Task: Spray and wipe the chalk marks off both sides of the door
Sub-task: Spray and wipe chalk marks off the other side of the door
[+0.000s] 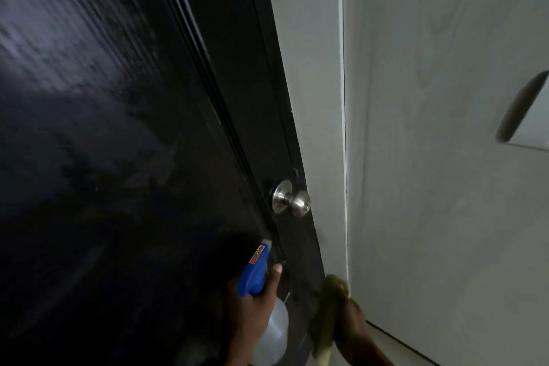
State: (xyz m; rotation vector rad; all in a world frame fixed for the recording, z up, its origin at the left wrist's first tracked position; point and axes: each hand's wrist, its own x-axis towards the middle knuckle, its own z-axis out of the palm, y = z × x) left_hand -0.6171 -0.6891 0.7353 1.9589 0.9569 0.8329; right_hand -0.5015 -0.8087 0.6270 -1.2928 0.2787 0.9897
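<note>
Spraying looks the step in hand: left hand (252,306) grips the spray bottle (261,291) at the door (133,187), right hand (353,327) at 5 o'clock clutches the cloth (329,303), wiping next

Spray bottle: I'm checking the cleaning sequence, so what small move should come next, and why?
Probably squeeze the trigger. The left hand grips the spray bottle with its nozzle close to the dark door below the knob, while the right hand holds the green cloth ready beside it.
</note>
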